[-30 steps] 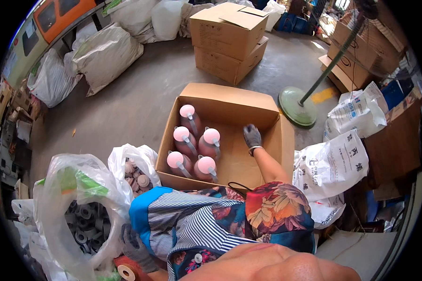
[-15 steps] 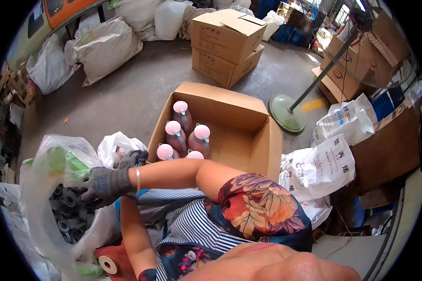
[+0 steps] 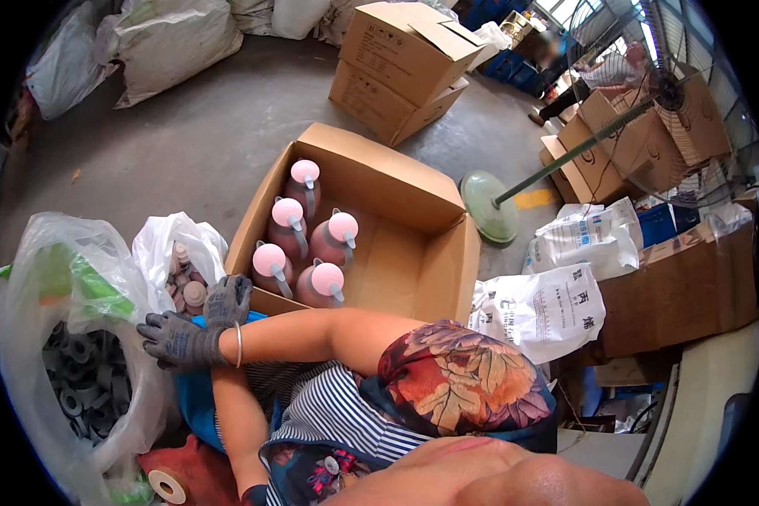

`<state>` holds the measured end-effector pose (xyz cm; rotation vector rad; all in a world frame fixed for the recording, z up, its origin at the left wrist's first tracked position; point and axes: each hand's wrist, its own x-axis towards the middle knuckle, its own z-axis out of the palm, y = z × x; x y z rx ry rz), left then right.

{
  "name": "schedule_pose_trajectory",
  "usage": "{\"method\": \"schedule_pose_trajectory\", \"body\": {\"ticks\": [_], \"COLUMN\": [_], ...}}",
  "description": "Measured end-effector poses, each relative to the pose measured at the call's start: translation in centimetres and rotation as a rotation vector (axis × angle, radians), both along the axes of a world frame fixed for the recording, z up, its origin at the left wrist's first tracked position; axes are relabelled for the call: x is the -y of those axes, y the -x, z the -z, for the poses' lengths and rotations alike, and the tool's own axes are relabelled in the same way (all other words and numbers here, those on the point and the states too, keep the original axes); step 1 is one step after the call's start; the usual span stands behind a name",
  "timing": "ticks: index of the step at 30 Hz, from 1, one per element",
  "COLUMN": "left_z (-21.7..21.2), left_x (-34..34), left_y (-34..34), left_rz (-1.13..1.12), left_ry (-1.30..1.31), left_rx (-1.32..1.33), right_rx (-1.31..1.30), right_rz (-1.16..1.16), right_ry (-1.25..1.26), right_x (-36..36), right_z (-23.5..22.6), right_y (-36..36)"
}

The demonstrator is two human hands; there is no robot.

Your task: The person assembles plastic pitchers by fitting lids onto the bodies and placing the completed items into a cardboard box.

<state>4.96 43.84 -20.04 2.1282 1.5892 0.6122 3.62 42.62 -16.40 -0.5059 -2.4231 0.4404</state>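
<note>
Both my hands wear grey knit gloves. My right hand (image 3: pixel 177 339) reaches across to the left, its fingers a little apart, by the rim of a clear plastic bag (image 3: pixel 25 337) of dark grey rings (image 3: pixel 93 388); nothing shows in it. Behind it, my left hand (image 3: pixel 228 302) has its fingers curled together by the near left carton corner; what they hold, if anything, is hidden. Beside it stands a white bag (image 3: pixel 164 244) of pinkish round parts (image 3: pixel 192 291). Several jugs (image 3: pixel 316 287) with pink lids and grey handles stand upright inside the open carton (image 3: pixel 417 270), toward its left.
A dark red vessel (image 3: pixel 207 472) with a pale round opening lies by my left forearm. Stacked cartons (image 3: pixel 405 59) stand beyond the open one. A fan's green base (image 3: pixel 489 207) and white printed sacks (image 3: pixel 540 312) are to the right. A person (image 3: pixel 620 72) is in the background.
My right hand has drawn back from above the grey rings, toward my left hand. The view has shifted, and the pinkish parts in the white bag show more.
</note>
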Motion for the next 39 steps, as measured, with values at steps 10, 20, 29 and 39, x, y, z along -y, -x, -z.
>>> {"method": "schedule_pose_trajectory", "body": {"ticks": [10,20,29,39], "left_z": [0.0,1.1,0.9,1.7], "left_x": [-0.6,-0.6,-0.3,-0.1], "left_y": [-0.7,-0.5,-0.3,-0.5], "left_rz": [0.021,-0.004,-0.009,-0.04], "left_ry": [0.013,-0.001,0.022,0.012], "left_rx": [-0.033,-0.059,-0.056,-0.068], "right_rx": [-0.025,0.039,-0.012,0.037], "right_rz": [0.011,-0.03,-0.041,-0.07], "right_ry": [0.032,0.108,0.071,0.067], "right_x": [-1.0,-0.9,-0.7,-0.4], "right_z": [0.0,0.5,0.5,-0.1], "right_y": [-0.8,-0.9,-0.7,-1.1]}}
